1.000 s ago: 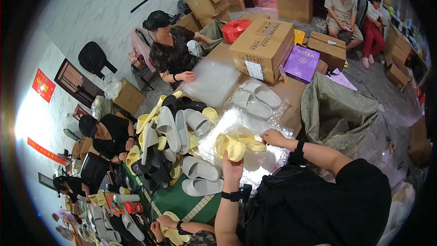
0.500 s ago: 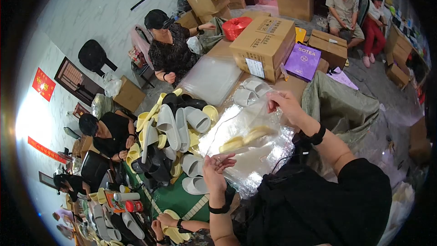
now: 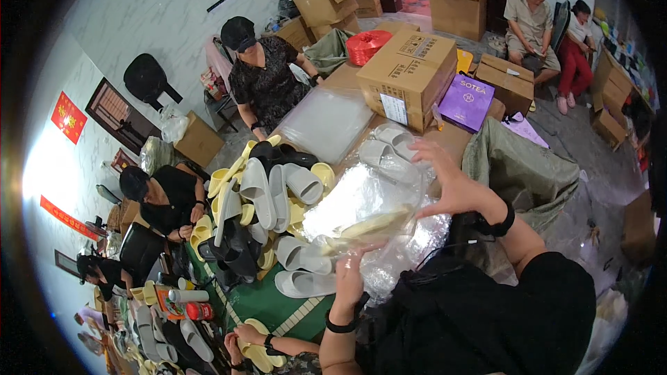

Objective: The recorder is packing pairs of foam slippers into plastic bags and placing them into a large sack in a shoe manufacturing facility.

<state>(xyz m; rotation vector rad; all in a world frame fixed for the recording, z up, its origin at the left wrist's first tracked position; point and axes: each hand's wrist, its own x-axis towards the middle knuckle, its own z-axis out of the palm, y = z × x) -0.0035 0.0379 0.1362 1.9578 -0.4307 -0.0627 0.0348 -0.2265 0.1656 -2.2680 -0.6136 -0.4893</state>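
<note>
A pair of pale yellow slippers (image 3: 368,230) lies inside a clear plastic bag (image 3: 396,243), tilted on the crinkled, shiny film. My left hand (image 3: 349,274) grips the lower edge of the bag, its fingertips partly blurred behind the film. At the far end of the slippers, my right hand (image 3: 451,184) is open, thumb and fingers spread wide around the bag's edge. Just beyond lies a pair of grey slippers (image 3: 390,149), covered by clear film. Loose grey slippers (image 3: 300,283) lie left of my left hand.
A heap of grey, black and yellow slippers (image 3: 257,198) fills the table's left. A stack of clear bags (image 3: 326,123), a large carton (image 3: 408,76) and a purple box (image 3: 467,103) stand farther back. Co-workers sit or stand at left; a co-worker's hands (image 3: 246,339) hold yellow slippers nearby.
My right hand has spread its fingers and come down to the bag's end. My left hand has moved right and up against the bag. The bagged slippers have tilted.
</note>
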